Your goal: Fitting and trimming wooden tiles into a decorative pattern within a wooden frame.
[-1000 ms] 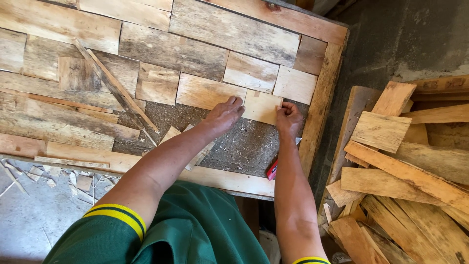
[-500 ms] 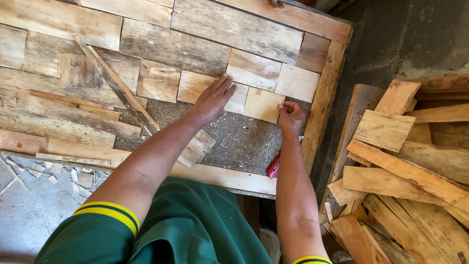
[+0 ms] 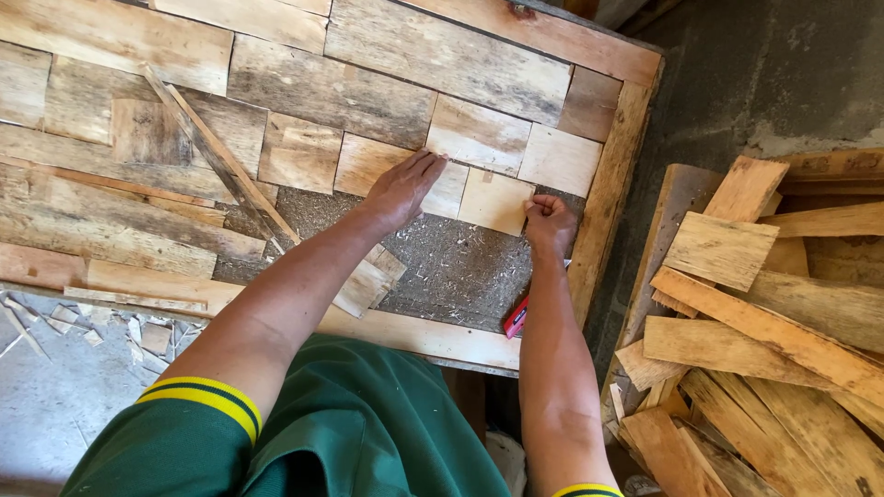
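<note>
A wooden-framed panel [image 3: 608, 184] lies flat, filled with fitted wood pieces around a bare grey chipboard patch [image 3: 460, 267]. My left hand [image 3: 405, 189] rests flat, fingers together, on a pale wood piece [image 3: 368, 166] at the patch's upper edge. My right hand [image 3: 550, 221] is curled at the right edge of a small square pale piece [image 3: 493, 201], fingertips pinching or pressing its corner. Whether the fingers hold a small tool is hidden.
A loose diagonal strip [image 3: 221, 161] lies across the panel's left side. A small loose block [image 3: 368, 281] sits under my left forearm. A red object [image 3: 516, 317] lies on the frame's near rail. A heap of scrap planks [image 3: 755, 304] fills the right. Wood chips [image 3: 74, 322] litter the floor at left.
My left hand slid up from the grey patch's edge onto the pale piece. A small square piece now sits between both hands. My right hand stayed nearly still.
</note>
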